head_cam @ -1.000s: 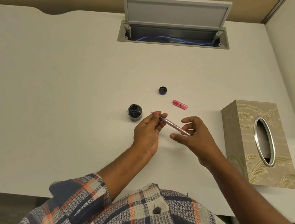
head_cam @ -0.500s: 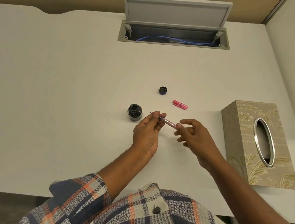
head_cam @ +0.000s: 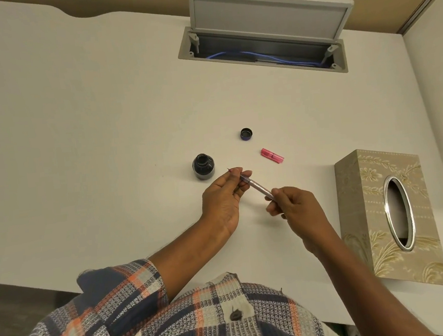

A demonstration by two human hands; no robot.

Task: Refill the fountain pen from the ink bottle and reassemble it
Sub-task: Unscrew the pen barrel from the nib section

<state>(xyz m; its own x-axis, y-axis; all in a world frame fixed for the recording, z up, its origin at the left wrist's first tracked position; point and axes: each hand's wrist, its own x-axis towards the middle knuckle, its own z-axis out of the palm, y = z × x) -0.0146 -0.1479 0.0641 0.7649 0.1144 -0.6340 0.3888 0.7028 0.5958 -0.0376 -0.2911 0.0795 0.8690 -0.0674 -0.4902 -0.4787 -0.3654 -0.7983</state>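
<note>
Ink bottle (head_cam: 203,166) stands open on the desk (head_cam: 84,142), just beyond and left of my left fingertips. My left hand (head_cam: 222,200) pinches the nib end of the fountain pen (head_cam: 255,185), nib poking out toward the bottle. The clear barrel slants down to my right hand (head_cam: 292,206), whose fingertips are closed on its back end. Past my fingers, the bottle cap (head_cam: 246,134) lies mouth up; nearer, to its right, the pink pen cap (head_cam: 272,155). Far right of my right hand, a tissue box (head_cam: 391,220).
</note>
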